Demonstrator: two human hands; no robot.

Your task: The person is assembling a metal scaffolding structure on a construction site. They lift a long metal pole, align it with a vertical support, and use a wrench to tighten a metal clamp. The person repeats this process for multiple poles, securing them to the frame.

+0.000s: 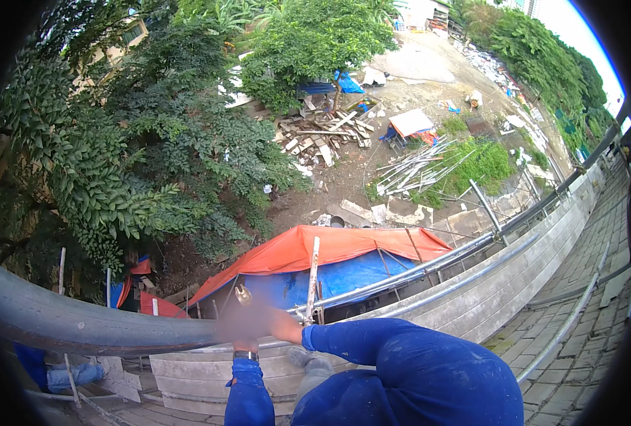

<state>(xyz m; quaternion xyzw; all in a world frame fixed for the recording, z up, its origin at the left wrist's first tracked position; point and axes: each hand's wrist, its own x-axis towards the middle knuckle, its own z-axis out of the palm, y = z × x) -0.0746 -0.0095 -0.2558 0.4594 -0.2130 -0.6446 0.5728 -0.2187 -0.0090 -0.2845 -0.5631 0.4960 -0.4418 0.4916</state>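
My left hand (243, 332) comes up from the lower edge, with a dark watch (246, 354) at the wrist below a blue sleeve. From the right my right hand (284, 327) reaches in to meet it, and a blur covers most of the fingers of both. Just above the blur a small tan, forked metal-looking piece (243, 295) sticks up; whether a hand holds it is hidden. Both hands are by a thick grey pipe (110, 330), which bends across the left side. Close to my right hand stands a pale upright pole (313, 277).
Scaffold pipes (429, 266) and grey planks (415, 312) run toward the upper right beside a block-paved surface (578, 341). Far below lie an orange-and-blue tarp (280, 255), piled boards (326, 135) and loose poles (415, 167). Blue cloth, perhaps a person's leg (78, 376), shows lower left.
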